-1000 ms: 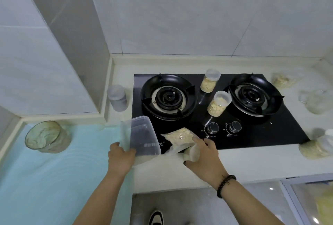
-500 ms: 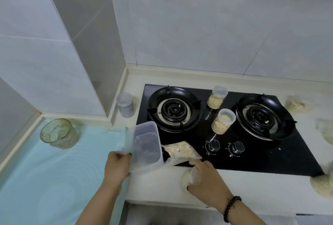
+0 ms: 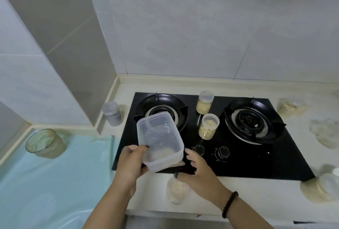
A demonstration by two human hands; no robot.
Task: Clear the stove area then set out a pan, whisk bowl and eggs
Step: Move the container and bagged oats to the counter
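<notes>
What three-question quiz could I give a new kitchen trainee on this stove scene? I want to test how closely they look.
1. True or false: a pan sits on the right burner.
2. How many lidded jars stand on the black stovetop between the burners?
3. Which hand grips the clear plastic container: A left hand, B right hand?

Key: 1 false; 2 two; 3 A.
</notes>
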